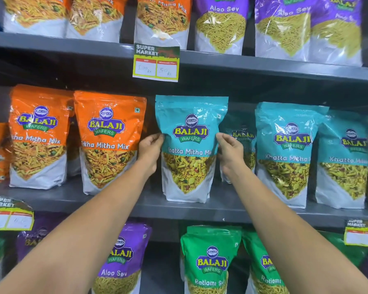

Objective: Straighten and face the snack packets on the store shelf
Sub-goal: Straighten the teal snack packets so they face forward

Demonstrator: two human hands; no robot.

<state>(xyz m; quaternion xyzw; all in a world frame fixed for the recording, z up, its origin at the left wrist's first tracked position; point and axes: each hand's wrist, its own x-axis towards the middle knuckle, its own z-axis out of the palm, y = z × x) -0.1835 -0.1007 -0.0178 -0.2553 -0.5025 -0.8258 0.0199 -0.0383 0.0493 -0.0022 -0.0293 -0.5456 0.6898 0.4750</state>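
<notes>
Left hand [150, 148] fingers curled on the left edge of the teal Khatta Mitha packet [189, 149]; right hand [228, 150] pinches its right edge. Packet upright between them on the grey middle shelf [232, 205], orange Tikha Mitha packet [108, 143] just left.

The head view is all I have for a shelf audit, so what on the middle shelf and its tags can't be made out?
- Teal packet set back behind the right hand: its name is in shadow and partly covered.
- Rightmost Khatta Mitha packet: name cut off by the frame edge.
- Price tag: handwritten figures too faint to read surely.
- Fingers of both hands, left hand included: tips hidden behind the held Khatta Mitha Mix packet.
</notes>
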